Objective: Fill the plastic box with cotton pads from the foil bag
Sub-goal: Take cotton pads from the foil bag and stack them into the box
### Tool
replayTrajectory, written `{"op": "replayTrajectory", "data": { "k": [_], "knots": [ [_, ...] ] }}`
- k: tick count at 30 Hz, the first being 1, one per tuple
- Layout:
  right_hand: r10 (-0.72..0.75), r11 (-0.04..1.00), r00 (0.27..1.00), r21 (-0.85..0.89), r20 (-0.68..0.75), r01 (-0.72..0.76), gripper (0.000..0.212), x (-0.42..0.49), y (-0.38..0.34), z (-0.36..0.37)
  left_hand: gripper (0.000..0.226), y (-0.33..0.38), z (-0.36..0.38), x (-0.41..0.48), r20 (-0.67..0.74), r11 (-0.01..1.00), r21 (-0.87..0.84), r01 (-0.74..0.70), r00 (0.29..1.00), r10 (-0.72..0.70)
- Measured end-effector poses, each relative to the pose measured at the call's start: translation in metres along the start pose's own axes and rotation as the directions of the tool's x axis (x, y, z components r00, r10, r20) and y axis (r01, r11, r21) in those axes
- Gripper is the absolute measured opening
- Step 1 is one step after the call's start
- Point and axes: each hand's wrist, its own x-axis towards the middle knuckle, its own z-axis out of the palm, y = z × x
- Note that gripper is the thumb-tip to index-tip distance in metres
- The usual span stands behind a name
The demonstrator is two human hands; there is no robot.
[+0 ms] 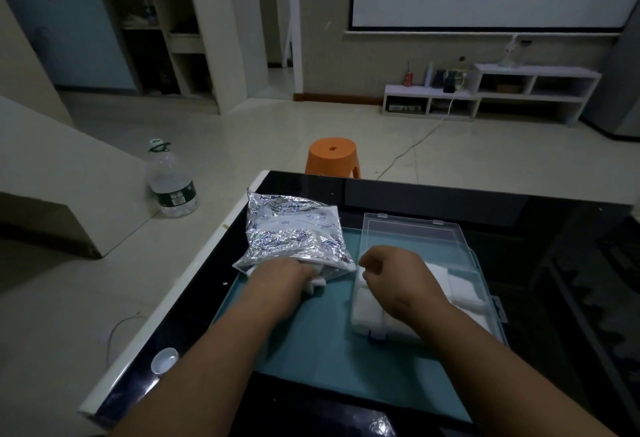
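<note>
The plastic box (485, 293) sits along the right edge of the teal mat (318, 350), its clear lid (408, 235) laid open toward the far edge. White cotton pads (462, 289) lie inside. The right hand (391, 275) hangs over the box's near left part, fingers curled, seemingly pinching a pad. The foil bag (294, 232) lies at the mat's far left corner. The left hand (280, 274) has its fingers in the bag's mouth, where I cannot tell its grip. A white cap (164, 360) rests by the black table's (450, 201) left edge.
</note>
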Motion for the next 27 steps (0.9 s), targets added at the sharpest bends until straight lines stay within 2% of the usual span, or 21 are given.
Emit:
{"op": "replayTrajectory", "data": {
  "k": [3,6,8,9,11,13,16,17,18,22,27],
  "knots": [
    [0.005,1.0,1.0,0.018,-0.011,-0.005,0.027,0.001,0.001,-0.001,0.042,0.001,-0.005,-0.001,0.006,0.997,-0.073,0.037,0.999,-0.036],
    [0.007,0.999,1.0,0.034,-0.019,-0.006,0.026,0.001,0.001,-0.002,0.028,0.006,-0.015,-0.001,-0.006,0.963,-0.245,0.11,0.993,-0.115],
    [0.012,0.999,1.0,0.048,-0.018,-0.011,0.026,0.001,0.002,-0.003,0.026,0.011,-0.023,0.0,-0.01,0.892,-0.43,0.14,0.987,-0.16],
    [0.015,0.998,1.0,0.062,-0.022,-0.013,0.025,0.002,0.003,-0.003,0.027,0.012,-0.026,0.001,0.002,0.825,-0.54,0.164,0.981,-0.194],
    [0.035,0.993,0.998,0.113,-0.042,-0.03,0.023,0.003,0.006,-0.005,0.03,0.016,-0.027,0.007,0.066,0.608,-0.761,0.228,0.959,-0.277],
    [0.057,0.98,0.997,0.193,-0.046,-0.047,0.023,0.004,0.006,-0.006,0.033,0.02,-0.026,0.01,0.177,0.356,-0.888,0.289,0.932,-0.316],
    [0.137,0.894,0.99,0.434,-0.028,-0.111,0.023,0.003,0.006,-0.008,0.03,0.03,-0.024,0.014,0.316,-0.07,-0.949,0.308,0.923,-0.219],
    [0.169,0.84,0.986,0.525,-0.014,-0.136,0.021,0.002,0.006,-0.009,0.03,0.033,-0.025,0.015,0.33,-0.17,-0.938,0.302,0.928,-0.174],
    [0.194,0.788,0.981,0.595,0.005,-0.158,0.018,0.001,0.005,-0.011,0.029,0.036,-0.026,0.016,0.331,-0.227,-0.928,0.296,0.934,-0.137],
    [0.21,0.707,0.977,0.682,0.049,-0.186,0.007,-0.002,0.004,-0.013,0.032,0.043,-0.025,0.017,0.325,-0.351,-0.888,0.298,0.945,-0.02],
    [0.225,0.692,0.973,0.694,0.053,-0.198,0.011,-0.003,0.004,-0.015,0.034,0.049,-0.026,0.014,0.337,-0.37,-0.873,0.318,0.941,0.013]
  ]
}}
